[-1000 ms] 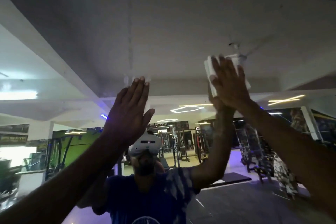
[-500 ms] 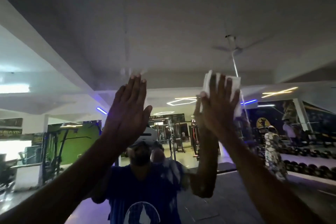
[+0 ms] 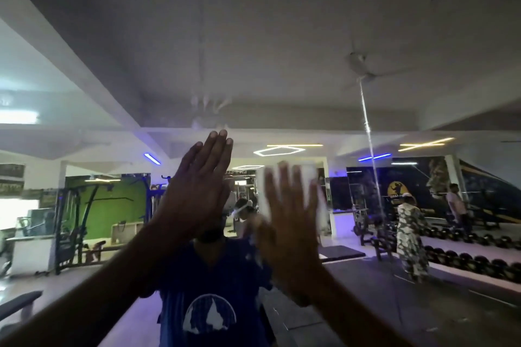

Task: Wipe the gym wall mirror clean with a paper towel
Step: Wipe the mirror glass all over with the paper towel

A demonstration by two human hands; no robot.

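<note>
The gym wall mirror (image 3: 282, 51) fills the whole view and reflects the ceiling, gym machines and my own body in a blue shirt. My right hand (image 3: 290, 217) lies flat with spread straight fingers, pressing a white folded paper towel (image 3: 263, 191) against the glass at centre right; the towel shows above and beside the fingers and is blurred. My left hand (image 3: 197, 191) is raised flat against the mirror just left of it, fingers straight and together, holding nothing. A smudge (image 3: 210, 110) marks the glass above my left hand.
A thin vertical streak (image 3: 366, 127) runs down the mirror at the right. Reflected in the glass are weight machines (image 3: 84, 220) at the left, a row of dumbbells (image 3: 465, 259) at the right and two people (image 3: 408, 234) standing there.
My right hand has swept the paper towel down and to the left across the mirror. My left hand stays pressed flat on the glass.
</note>
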